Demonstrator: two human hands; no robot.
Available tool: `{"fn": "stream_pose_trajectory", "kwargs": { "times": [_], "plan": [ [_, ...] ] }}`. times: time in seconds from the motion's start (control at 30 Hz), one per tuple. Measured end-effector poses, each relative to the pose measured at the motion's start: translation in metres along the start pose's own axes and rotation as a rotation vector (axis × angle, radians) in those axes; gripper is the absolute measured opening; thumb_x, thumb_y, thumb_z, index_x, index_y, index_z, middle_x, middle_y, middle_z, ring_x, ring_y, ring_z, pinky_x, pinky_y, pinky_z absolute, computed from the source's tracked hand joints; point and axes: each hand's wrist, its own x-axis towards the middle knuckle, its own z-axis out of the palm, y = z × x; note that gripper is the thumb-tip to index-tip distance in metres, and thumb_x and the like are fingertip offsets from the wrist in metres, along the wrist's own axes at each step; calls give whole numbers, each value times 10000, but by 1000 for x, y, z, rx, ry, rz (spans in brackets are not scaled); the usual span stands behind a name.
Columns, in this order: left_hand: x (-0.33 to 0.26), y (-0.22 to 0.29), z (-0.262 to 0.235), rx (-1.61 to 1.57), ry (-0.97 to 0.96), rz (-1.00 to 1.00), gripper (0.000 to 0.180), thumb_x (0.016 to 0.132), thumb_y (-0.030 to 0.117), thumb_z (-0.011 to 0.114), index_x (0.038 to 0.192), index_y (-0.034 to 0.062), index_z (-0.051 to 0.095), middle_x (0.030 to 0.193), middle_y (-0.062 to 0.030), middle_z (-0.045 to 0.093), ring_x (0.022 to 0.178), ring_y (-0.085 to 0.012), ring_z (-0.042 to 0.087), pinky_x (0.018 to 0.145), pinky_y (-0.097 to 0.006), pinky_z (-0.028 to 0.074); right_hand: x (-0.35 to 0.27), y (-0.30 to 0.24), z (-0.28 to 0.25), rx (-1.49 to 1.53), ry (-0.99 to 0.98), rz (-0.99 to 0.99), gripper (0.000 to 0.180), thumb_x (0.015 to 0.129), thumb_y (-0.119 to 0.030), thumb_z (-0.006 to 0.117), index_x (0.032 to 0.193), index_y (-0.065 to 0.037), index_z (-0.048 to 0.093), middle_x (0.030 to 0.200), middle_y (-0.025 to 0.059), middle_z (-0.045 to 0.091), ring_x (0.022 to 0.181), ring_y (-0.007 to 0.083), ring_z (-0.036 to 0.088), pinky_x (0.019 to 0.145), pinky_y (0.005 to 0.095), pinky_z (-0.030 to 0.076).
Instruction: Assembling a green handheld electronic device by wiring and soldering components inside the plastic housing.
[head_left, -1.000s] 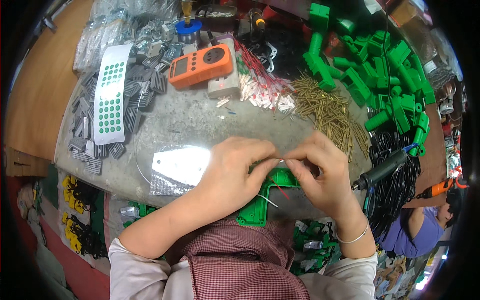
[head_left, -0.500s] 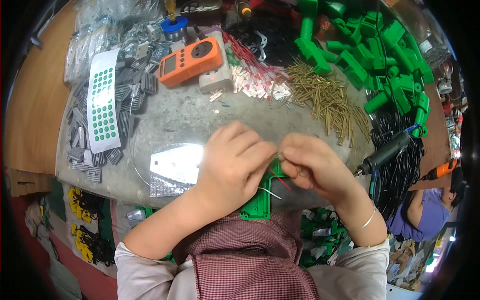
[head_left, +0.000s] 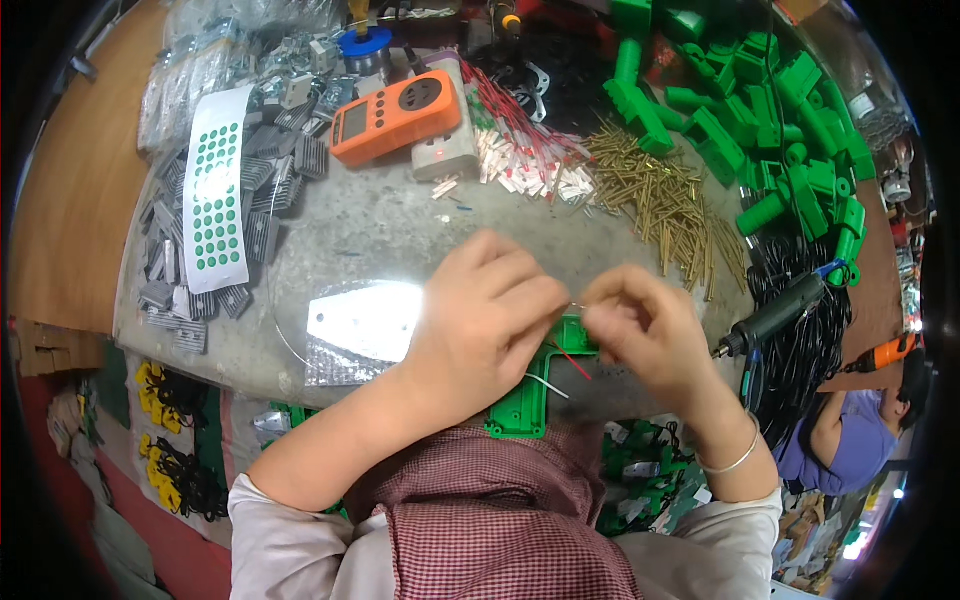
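Plastic housing [head_left: 519, 412], matt cloth apron [head_left: 505, 555]

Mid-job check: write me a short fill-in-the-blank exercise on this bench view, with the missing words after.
1. In view, the left hand partly covers a ____ housing.
2. Near the right hand, a white wire shows beside a ____ wire.
3. The meter has an ____ casing.
4. The dotted white sheet lies to the meter's ____.

Missing words: green; red; orange; left.

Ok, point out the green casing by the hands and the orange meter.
Green casing [head_left: 517, 414], head view: on its lower section, nearest the apron.
Orange meter [head_left: 391, 116], head view: on the middle of its front face.
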Motion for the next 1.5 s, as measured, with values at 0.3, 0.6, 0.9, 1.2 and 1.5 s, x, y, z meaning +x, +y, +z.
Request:
{"fn": "stream_pose_trajectory", "kwargs": {
  "times": [0.3, 0.6, 0.9, 1.2, 1.5],
  "plan": [
    [1, -2, 0, -43, -25, -19, 210, 642, 3, 760, 829, 61, 685, 776, -43, 616, 800, -264, 567, 703, -366, 473, 14, 5, -17, 698, -326, 424, 144, 875, -127, 694, 930, -18, 619, 733, 91, 595, 612, 143, 600, 493, 267, 462],
    [0, 0, 0, -122, -68, -145, 200, 652, 9, 756, 830, 67, 683, 787, -44, 619, 833, -276, 563, 730, -373, 469, 9, 12, 4, -841, 326, -898, 199, 952, -183, 635, 872, -3, 605, 675, 29, 598, 543, 91, 564, 477, 233, 432],
    [-2, 17, -6, 60, 5, -21, 263, 627, 18, 755, 881, 70, 711, 875, -68, 614, 862, -294, 573, 740, -396, 475, -13, 4, -22, 13, 254, 4, 255, 982, -217, 590, 842, -9, 634, 674, -6, 578, 553, 47, 500, 510, 192, 379],
    [-26, 3, -10, -569, -112, -386, 89, 840, 5, 659, 921, 10, 694, 963, -107, 652, 917, -213, 623, 818, -316, 484, -24, 19, 36, -467, 250, -432, 138, 800, -111, 745, 893, -55, 659, 780, 92, 592, 671, 234, 634, 614, 346, 514],
    [-22, 14, -12, -664, -90, -678, 116, 884, 73, 675, 965, -8, 699, 876, -58, 679, 843, -128, 649, 771, -259, 505, -34, 34, -12, -353, 544, -255, 146, 855, -103, 714, 805, 27, 668, 670, 39, 584, 633, 97, 517, 578, 254, 422]
  ]
}}
